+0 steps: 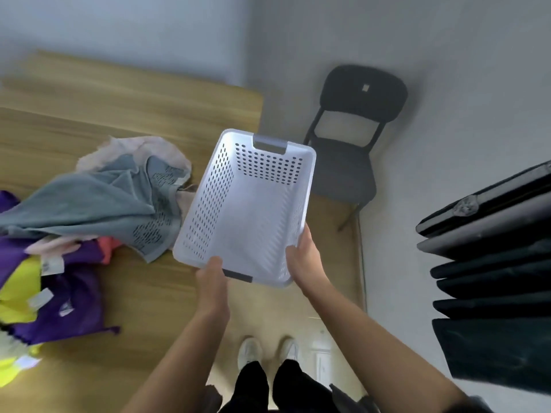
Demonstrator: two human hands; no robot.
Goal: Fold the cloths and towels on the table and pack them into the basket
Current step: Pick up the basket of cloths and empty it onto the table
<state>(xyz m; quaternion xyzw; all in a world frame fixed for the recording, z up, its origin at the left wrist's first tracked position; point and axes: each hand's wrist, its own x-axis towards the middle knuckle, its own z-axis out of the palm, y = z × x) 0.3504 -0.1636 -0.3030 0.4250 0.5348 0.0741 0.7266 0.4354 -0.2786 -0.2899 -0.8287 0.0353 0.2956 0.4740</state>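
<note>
Both hands on the basket [205, 210]. It is white and perforated, with grey handle inserts at both ends and nothing inside. It's held tilted over the right edge of the table [134, 108]; can't tell whether its underside touches the tabletop.

Left hand [212, 278] grips the near rim just beside the grey handle, thumb on top. Its fingers go under the basket and are hidden. Right hand [304, 257] is clamped on the near right corner with the thumb along the side wall. Its other fingers are behind the wall and out of sight.

The cloth is all unfolded, heaped on the left of the table:
- grey-blue towel [89, 204] on top, its corner just beside the basket's left wall
- pink cloth [143, 147] behind it, mostly covered
- purple cloth [74, 296], yellow cloth [18, 293] and a coral piece [110, 242] underneath, all cut off by the left frame edge

The pile is motion-blurred, so the item count is unclear.

A black chair [354, 129] stands past the table's corner. The dark stacked items [492, 263] on the right are cut off by the frame and can't be identified. White shoes [250, 353] show at the bottom, on the floor.
</note>
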